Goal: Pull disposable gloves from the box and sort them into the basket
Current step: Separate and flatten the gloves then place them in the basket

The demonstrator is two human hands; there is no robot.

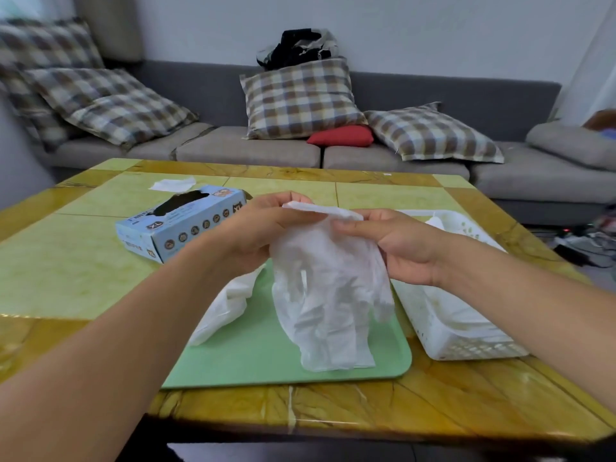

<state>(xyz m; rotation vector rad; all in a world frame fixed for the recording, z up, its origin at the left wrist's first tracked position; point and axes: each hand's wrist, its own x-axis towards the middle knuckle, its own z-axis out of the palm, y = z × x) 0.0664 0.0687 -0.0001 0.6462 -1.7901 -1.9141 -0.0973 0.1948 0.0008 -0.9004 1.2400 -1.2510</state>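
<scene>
Both hands hold one clear disposable glove up over the green tray. My left hand pinches the left end of its cuff, and my right hand pinches the right end. The glove hangs down, its fingers reaching the tray. A second glove lies crumpled on the tray's left edge, partly behind my left forearm. The light blue glove box lies flat to the left of my left hand, its dark opening facing up. The white perforated basket stands to the right of the tray with gloves inside.
A white scrap of paper or glove lies behind the box on the green and yellow table. A grey sofa with plaid cushions runs along the far side. Cables lie on the floor at the right.
</scene>
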